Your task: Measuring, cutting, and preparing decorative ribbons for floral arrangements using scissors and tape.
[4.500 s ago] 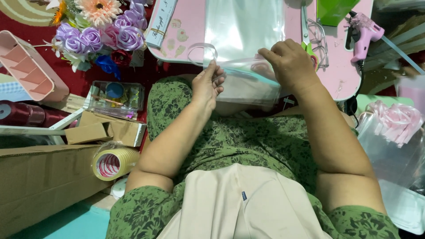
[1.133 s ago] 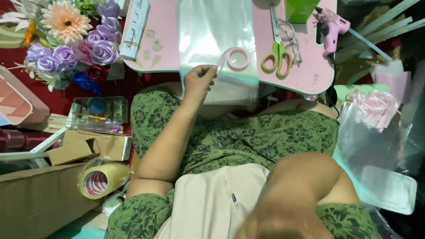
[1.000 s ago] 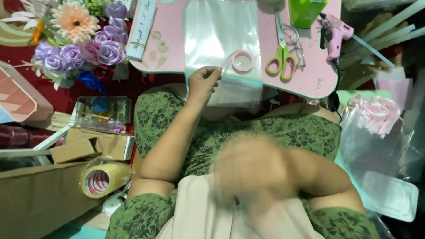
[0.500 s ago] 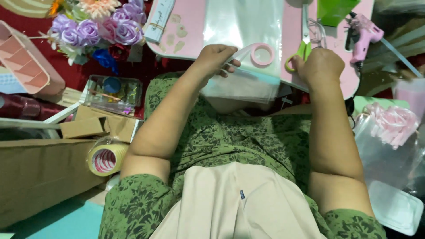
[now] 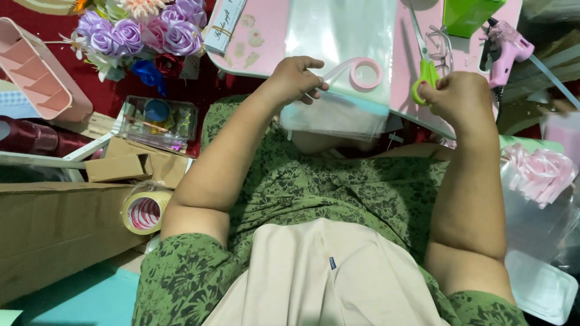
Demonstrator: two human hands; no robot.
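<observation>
The left hand [image 5: 294,78] pinches the loose end of a strip of tape between thumb and fingertips, and the strip runs from those fingers up and to the right to a small pink tape roll [image 5: 366,73] lying just beyond them. The roll rests flat on a clear plastic sheet [image 5: 338,36], which spreads over the pink tabletop [image 5: 272,36] and hangs off its near edge directly below the left fingers. The right hand [image 5: 454,96] is curled tight around the green handles of a pair of scissors [image 5: 426,72], whose blades point away from the knuckles up across the table; the fingertips themselves are turned out of sight, so how far the handles are squeezed cannot be told. The two hands are well apart, with the tape roll between them. Just past the right hand's knuckles lie a pair of glasses [image 5: 444,45], then a pink glue gun [image 5: 504,48] to the outer side and a green box [image 5: 468,12] farther off. Far out from the left fingers stand purple and pink paper roses [image 5: 145,33], a clear plastic box of small items [image 5: 158,121] and, near the left elbow, a wide roll of packing tape [image 5: 144,211].
</observation>
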